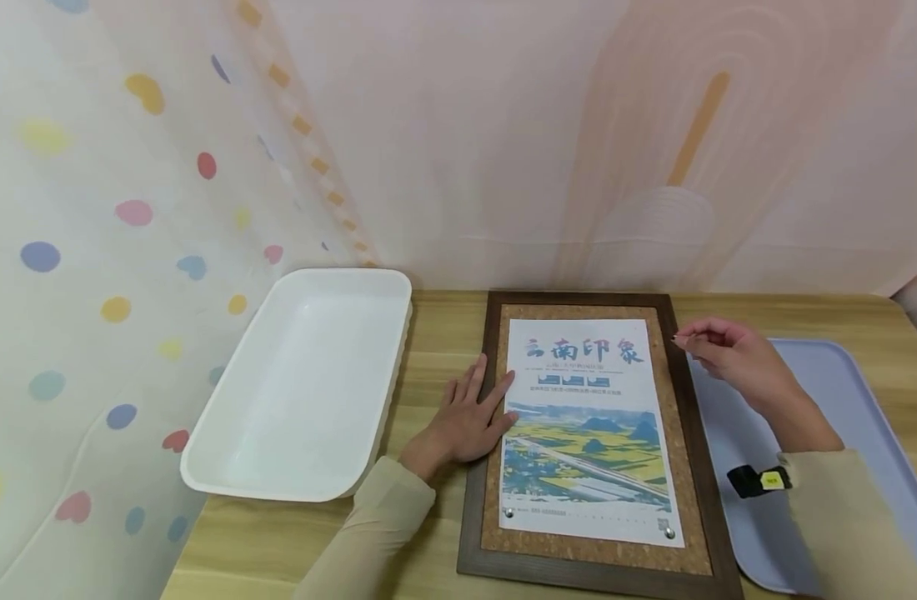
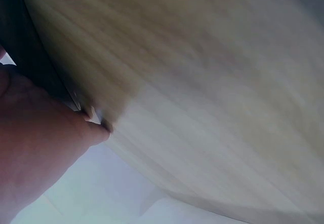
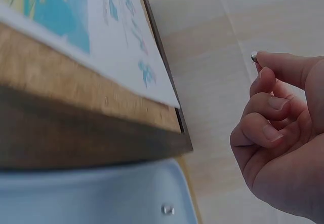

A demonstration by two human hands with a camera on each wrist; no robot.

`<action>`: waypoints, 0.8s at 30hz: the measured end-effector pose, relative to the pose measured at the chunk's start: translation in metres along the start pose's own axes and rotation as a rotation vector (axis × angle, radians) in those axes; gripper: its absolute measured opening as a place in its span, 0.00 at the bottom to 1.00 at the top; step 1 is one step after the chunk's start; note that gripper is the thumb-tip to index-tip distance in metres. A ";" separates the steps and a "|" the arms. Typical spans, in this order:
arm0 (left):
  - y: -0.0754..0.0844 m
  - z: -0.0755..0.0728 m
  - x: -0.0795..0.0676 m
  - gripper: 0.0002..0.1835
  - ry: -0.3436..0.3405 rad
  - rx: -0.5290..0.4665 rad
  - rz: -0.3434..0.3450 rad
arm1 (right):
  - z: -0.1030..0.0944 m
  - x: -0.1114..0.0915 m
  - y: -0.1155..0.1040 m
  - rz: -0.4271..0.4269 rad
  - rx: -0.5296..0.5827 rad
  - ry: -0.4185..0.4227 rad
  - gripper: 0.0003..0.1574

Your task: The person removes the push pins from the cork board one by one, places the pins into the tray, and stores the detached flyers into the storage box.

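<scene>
A printed poster (image 1: 582,367) with a landscape picture lies on a cork board (image 1: 676,433) in a dark wooden frame. Silver thumbtacks hold its two lower corners: one thumbtack (image 1: 509,513) at left, another (image 1: 669,533) at right. Fingers spread, my left hand (image 1: 466,421) rests across the board's left frame, its thumb and fingertips on the poster's left edge. My right hand (image 1: 736,362) is raised by the board's upper right side, and in the right wrist view it pinches a silver thumbtack (image 3: 254,57) between thumb and forefinger, the other fingers curled in.
A pale blue tray (image 1: 751,533) lies right of the board, partly under my right arm; a loose silver thumbtack (image 3: 168,209) sits in it. At left stands a white tray (image 1: 301,383). The wood-grain table (image 1: 443,333) meets a patterned wall covering (image 1: 466,167) behind.
</scene>
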State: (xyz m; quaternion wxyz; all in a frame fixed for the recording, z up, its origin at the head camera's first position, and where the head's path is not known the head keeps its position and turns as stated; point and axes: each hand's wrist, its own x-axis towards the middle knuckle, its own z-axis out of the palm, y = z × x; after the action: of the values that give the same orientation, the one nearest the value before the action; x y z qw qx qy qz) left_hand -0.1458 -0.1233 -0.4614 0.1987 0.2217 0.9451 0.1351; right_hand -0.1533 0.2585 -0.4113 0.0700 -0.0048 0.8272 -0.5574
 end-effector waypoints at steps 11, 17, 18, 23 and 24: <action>0.001 -0.002 0.000 0.35 -0.007 0.002 0.003 | -0.029 -0.014 0.028 0.064 -0.038 0.073 0.10; 0.001 -0.002 0.001 0.35 -0.009 -0.010 0.000 | -0.039 -0.015 0.039 0.095 0.019 0.091 0.06; 0.001 -0.002 0.001 0.35 -0.006 -0.012 0.001 | -0.040 -0.015 0.041 0.098 0.026 0.092 0.06; 0.001 -0.003 0.001 0.35 -0.009 -0.001 -0.004 | -0.044 -0.014 0.049 0.113 0.055 0.100 0.07; 0.002 -0.003 0.001 0.35 -0.009 0.002 -0.004 | -0.045 -0.014 0.051 0.116 0.056 0.101 0.07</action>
State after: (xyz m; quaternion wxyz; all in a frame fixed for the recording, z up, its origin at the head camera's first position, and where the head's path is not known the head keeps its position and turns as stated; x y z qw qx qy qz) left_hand -0.1472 -0.1222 -0.4582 0.2028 0.2206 0.9448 0.1327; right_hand -0.1409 0.3200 -0.4399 0.0605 0.0730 0.8128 -0.5748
